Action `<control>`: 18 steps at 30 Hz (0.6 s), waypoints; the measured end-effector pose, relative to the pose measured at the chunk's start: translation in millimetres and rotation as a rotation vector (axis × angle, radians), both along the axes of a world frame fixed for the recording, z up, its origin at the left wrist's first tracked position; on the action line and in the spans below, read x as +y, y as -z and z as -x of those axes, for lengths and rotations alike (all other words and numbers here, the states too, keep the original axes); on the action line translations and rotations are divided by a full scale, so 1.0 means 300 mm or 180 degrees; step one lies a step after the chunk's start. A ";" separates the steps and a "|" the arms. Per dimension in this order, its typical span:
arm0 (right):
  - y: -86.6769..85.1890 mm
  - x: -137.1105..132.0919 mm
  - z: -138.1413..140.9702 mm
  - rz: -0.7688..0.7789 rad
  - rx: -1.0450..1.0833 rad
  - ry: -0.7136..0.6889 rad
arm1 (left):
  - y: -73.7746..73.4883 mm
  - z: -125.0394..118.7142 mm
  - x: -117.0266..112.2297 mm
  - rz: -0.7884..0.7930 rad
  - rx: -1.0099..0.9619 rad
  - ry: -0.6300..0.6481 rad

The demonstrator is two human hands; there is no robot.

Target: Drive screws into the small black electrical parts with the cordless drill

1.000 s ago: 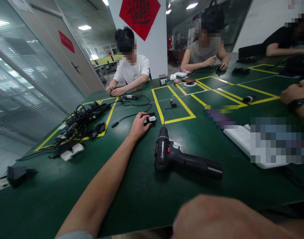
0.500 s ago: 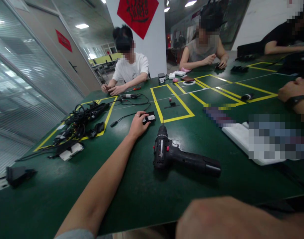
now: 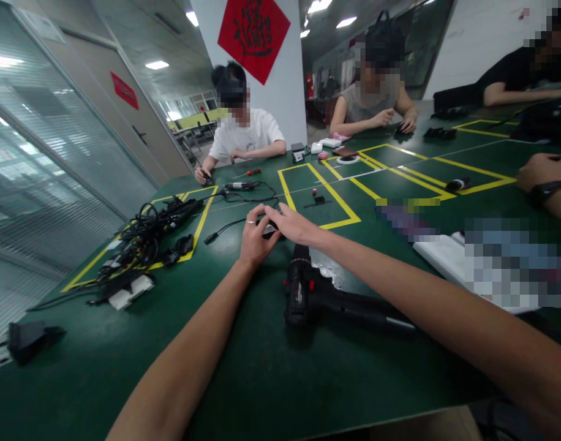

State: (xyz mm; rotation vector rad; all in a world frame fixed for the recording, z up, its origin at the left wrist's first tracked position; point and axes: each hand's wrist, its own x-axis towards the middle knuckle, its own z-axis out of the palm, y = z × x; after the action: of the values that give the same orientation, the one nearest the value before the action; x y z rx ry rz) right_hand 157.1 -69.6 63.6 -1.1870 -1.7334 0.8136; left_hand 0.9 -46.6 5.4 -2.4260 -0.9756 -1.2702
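My left hand [image 3: 256, 237] lies curled over a small black device with a white label [image 3: 270, 231], which sits on the green table [image 3: 124, 373] and is mostly hidden by my fingers. My right hand [image 3: 293, 224] reaches across from the lower right, its extended fingertips touching the same device. Below my right forearm lies a black cordless drill [image 3: 335, 306] on its side, partly hidden by the arm and not touched by either hand.
A tangle of black cables [image 3: 145, 236] lies in a yellow-taped area to the left. A black cable [image 3: 225, 233] ends near my left hand. A black adapter [image 3: 32, 342] sits at the left edge. A white pad [image 3: 439, 257] lies to the right. Several co-workers sit around the table, one hand [image 3: 544, 174] at right.
My right hand has come in from the bottom of the view, over the drill, to the black device. My left hand stays on the device.
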 end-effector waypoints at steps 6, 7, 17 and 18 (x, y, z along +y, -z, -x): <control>-0.006 0.007 0.039 0.1382 0.1406 -0.0445 | -0.003 -0.015 -0.010 -0.0041 0.0250 0.0184; -0.002 0.001 0.053 0.1351 0.1393 -0.0203 | -0.003 -0.016 -0.011 -0.0011 0.0310 0.0223; 0.057 0.031 0.052 0.0165 0.0411 0.0383 | -0.013 0.037 -0.002 0.0200 0.0200 0.0358; 0.067 0.042 0.028 -0.0042 0.0170 0.0462 | -0.009 0.045 0.005 0.0294 0.0199 0.0119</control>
State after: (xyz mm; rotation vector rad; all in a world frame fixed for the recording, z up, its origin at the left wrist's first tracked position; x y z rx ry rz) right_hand 148.7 -56.9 43.6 -1.2554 -1.5872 0.7390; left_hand -12.5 -45.1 8.0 -2.5485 -0.9973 -1.1783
